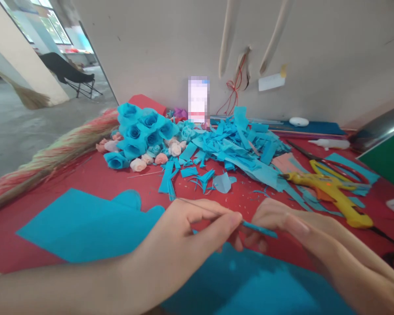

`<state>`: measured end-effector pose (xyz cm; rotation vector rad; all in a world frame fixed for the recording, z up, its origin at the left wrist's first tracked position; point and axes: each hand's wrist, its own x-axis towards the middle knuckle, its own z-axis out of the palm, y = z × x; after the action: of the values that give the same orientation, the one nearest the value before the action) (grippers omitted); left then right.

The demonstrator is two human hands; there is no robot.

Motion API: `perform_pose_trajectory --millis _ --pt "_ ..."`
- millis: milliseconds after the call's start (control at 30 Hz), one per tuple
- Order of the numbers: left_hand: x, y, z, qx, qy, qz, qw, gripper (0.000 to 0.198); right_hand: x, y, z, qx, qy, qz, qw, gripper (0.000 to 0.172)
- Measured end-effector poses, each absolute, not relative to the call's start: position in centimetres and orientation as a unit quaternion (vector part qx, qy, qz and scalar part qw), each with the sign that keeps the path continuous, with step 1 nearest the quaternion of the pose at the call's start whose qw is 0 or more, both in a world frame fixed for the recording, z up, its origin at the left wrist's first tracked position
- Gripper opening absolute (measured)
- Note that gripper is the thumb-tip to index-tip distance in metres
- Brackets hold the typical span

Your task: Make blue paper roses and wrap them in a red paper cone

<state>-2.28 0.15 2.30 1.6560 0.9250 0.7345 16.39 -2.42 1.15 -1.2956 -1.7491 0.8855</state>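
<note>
My left hand (197,236) is closed, thumb and finger pinching a thin wire stem (200,206). A narrow roll of blue paper (261,229) sticks out to the right from that pinch, around the stem's end. My right hand (302,232) is just beside the roll's free end, fingers bent and thumb apart from them; whether its fingertips touch the roll I cannot tell. Beneath both hands lies a large blue paper sheet (249,284). Another blue sheet (85,223) with rounded pieces by its edge lies to the left.
Blue paper flowers (141,131) and small pink roses (138,165) stand at the back left. A heap of blue scraps (236,146) spreads beside them. At right are a yellow glue gun (335,192), scissors (341,168) and a white bottle (331,143). A blurred phone (198,99) leans behind.
</note>
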Motion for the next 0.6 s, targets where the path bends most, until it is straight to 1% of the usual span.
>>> perform_pose_trajectory --millis 67,100,200,300,367,433,533,600 --pt "-2.3 0.2 2.3 0.695 0.390 0.309 0.519 0.031 16.1 -2.3 1.5 -0.474 -0.729 0.317 0.379 0.024" --pt "-2.3 0.2 2.3 0.696 0.391 0.314 0.515 0.032 15.9 -2.3 1.8 -0.469 -0.740 0.296 0.381 0.024" --pt "-2.3 0.1 2.4 0.699 0.389 0.324 0.506 0.033 15.6 -2.2 2.3 -0.504 -0.723 0.226 0.415 0.012" --pt "-2.4 0.1 2.4 0.697 0.393 0.323 0.506 0.034 15.8 -2.3 2.5 -0.488 -0.721 0.231 0.433 0.013" --pt "-2.4 0.1 2.4 0.692 0.402 0.321 0.506 0.033 16.0 -2.4 2.6 -0.465 -0.733 0.247 0.430 0.017" --pt "-2.4 0.1 2.3 0.689 0.410 0.334 0.495 0.032 16.2 -2.5 2.5 -0.460 -0.746 0.230 0.423 0.019" --pt "-2.5 0.3 2.2 0.702 0.404 0.388 0.439 0.026 16.4 -2.8 2.2 -0.493 -0.734 0.152 0.441 0.013" --pt "-2.6 0.4 2.1 0.721 0.390 0.428 0.381 0.020 16.4 -2.8 1.9 -0.509 -0.709 0.132 0.469 0.008"
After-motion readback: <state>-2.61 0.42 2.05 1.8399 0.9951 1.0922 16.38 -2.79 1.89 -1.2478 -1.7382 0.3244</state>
